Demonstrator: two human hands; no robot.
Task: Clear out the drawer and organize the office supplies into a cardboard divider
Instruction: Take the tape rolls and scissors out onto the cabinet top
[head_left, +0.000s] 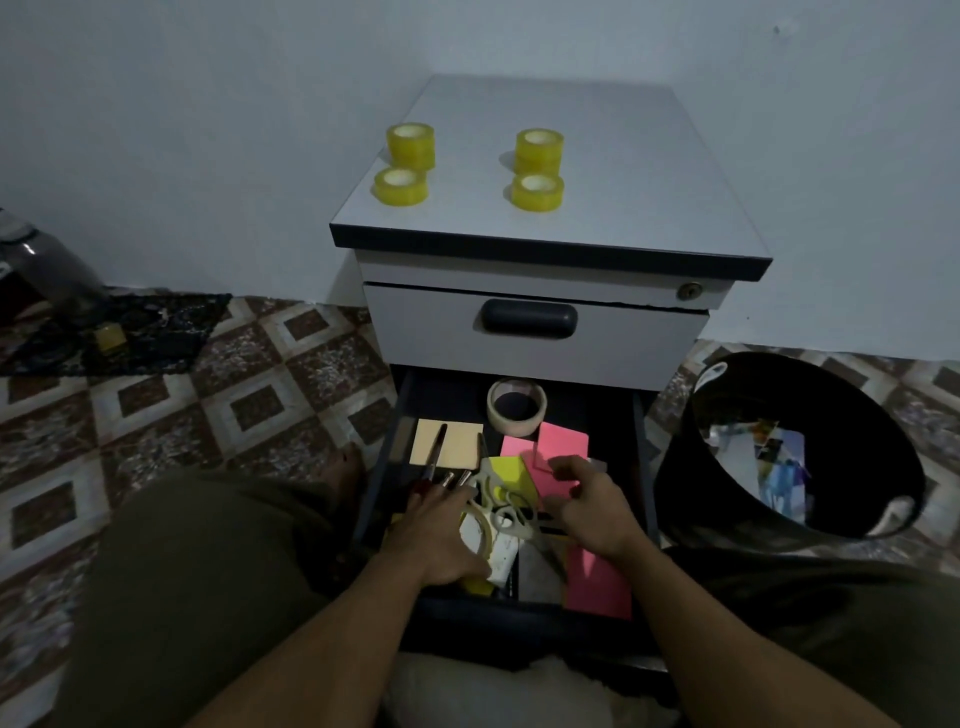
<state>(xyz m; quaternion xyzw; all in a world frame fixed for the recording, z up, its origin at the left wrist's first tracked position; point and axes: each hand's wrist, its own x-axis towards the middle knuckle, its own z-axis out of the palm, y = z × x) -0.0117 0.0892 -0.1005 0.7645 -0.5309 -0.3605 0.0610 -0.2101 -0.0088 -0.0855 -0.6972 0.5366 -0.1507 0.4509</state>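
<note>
Two hands of ours reach into the open drawer (447, 400). Our left hand (441, 535) lies spread, fingers straight, on a white object (498, 556) beside the scissors (506, 501). Our right hand (587, 506) curls over pink sticky notes (563, 441); we cannot tell whether it pinches them. A black bin (680, 467) stands rightmost.

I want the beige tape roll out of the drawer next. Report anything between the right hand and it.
Nothing upright blocks it. Only the flat pink sticky notes lie between the right hand and the tape roll at the back of the drawer; the closed upper drawer sits close above the roll.
</note>
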